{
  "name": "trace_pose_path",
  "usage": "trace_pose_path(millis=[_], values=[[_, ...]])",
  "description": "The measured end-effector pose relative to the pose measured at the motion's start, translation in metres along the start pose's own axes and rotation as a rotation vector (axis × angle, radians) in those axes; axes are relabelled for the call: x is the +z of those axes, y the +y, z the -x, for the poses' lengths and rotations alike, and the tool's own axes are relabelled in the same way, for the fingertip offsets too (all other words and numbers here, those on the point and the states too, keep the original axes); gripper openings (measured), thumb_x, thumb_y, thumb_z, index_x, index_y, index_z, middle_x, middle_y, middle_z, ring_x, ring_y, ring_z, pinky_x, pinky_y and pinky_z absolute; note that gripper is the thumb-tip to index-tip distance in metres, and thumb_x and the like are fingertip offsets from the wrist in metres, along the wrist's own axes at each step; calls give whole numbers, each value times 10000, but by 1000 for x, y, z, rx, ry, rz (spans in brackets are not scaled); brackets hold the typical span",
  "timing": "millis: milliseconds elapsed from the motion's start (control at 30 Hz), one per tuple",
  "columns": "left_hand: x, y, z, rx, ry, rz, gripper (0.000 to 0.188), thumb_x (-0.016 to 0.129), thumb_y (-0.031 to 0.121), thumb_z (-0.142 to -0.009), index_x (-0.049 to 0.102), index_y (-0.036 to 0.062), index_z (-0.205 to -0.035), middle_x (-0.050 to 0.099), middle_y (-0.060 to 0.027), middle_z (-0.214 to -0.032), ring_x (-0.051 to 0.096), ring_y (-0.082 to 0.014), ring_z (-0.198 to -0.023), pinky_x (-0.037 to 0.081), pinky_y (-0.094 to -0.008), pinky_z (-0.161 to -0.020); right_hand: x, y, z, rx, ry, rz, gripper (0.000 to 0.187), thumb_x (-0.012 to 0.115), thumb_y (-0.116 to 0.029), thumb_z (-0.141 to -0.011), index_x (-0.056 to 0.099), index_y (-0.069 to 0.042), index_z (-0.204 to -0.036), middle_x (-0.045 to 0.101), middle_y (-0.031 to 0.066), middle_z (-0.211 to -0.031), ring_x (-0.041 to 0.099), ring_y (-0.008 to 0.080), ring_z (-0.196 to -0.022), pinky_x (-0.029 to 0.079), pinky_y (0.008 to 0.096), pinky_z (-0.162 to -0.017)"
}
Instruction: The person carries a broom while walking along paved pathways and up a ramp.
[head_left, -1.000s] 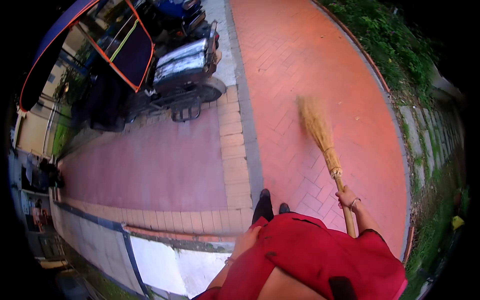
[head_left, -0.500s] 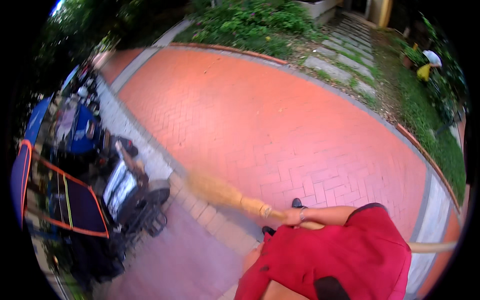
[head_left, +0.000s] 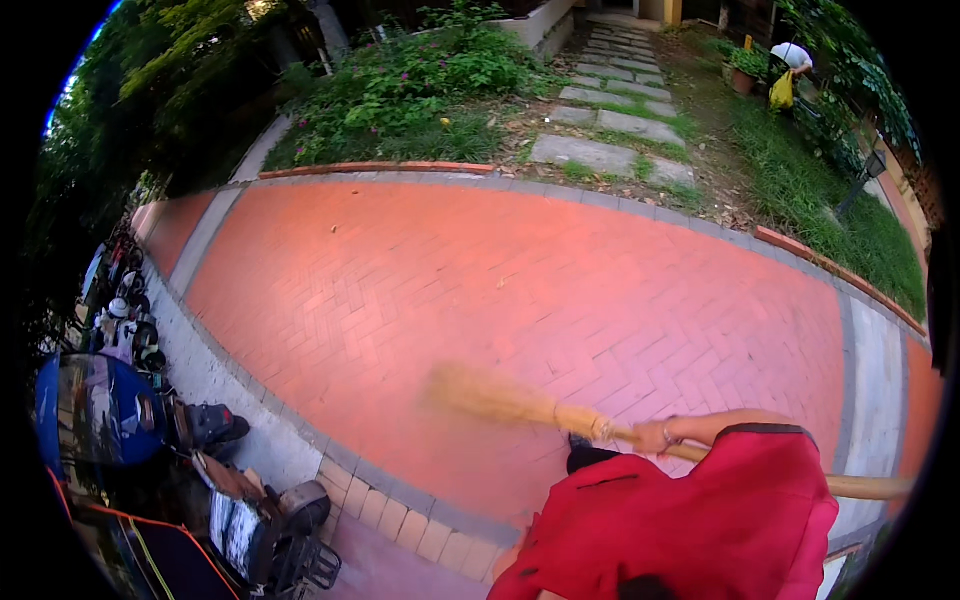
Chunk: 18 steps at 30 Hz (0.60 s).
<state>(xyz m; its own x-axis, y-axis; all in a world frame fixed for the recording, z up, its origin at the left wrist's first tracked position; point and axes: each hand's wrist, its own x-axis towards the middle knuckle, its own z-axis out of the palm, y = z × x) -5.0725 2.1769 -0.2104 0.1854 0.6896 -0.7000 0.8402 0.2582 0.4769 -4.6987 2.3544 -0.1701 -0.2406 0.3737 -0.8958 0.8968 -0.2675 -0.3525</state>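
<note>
My right hand (head_left: 655, 437), with a bracelet at the wrist, is closed around the handle of a straw broom (head_left: 575, 415). The broom's bristles point left over the red brick paving and are smeared by motion; whether they touch the ground I cannot tell. Its pale handle passes behind my red top (head_left: 690, 515) and comes out again on the right. A strip of skin shows at the lower left edge of the top, but my left hand is hidden. One dark shoe or trouser leg (head_left: 588, 455) shows just below the broom.
Parked scooters (head_left: 270, 510) and a blue vehicle cover (head_left: 105, 405) line the left side. Beyond the brick paving (head_left: 480, 270) are a low kerb, leafy bushes (head_left: 420, 80) and stepping stones (head_left: 590, 155). Far right, a person in white (head_left: 792, 55) bends beside a yellow bag (head_left: 782, 92).
The view has shifted, so the scooters sit lower and the garden shows more. The broom stays in my right hand, and its bristles appear farther from the scooters, over the red bricks.
</note>
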Motion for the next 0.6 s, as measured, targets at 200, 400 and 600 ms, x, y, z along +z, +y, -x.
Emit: trace_pose_path(millis=[200,400,600], values=[[12,14,-90,165,108,-121,548,402,398,-886,272,244,-1396,543,-218,-1155,557,-410,-997,437,-458,-845,-164,11,-10,45,215,-51,396,483,-198,-829,363,82,-1082,591,153,-645,599,230,-473,490,362,-404],[-142,162,-79,10,-111,-165,535,389,394,-903,258,241,-1399,558,-235,-1102,574,-395,-970,454,-455,-816,-216,-18,2,-83,334,-227,298,482,-185,-856,363,38,-1012,561,127,-627,589,199,-460,488,331,-388],[-195,191,-144,141,-44,-272,496,420,332,-879,324,218,-1352,602,-219,-988,613,-400,-816,482,-489,-691,-206,-50,-65,-214,75,-343,302,512,-222,-870,361,-6,-1018,510,73,-600,551,165,-445,481,300,-385]])
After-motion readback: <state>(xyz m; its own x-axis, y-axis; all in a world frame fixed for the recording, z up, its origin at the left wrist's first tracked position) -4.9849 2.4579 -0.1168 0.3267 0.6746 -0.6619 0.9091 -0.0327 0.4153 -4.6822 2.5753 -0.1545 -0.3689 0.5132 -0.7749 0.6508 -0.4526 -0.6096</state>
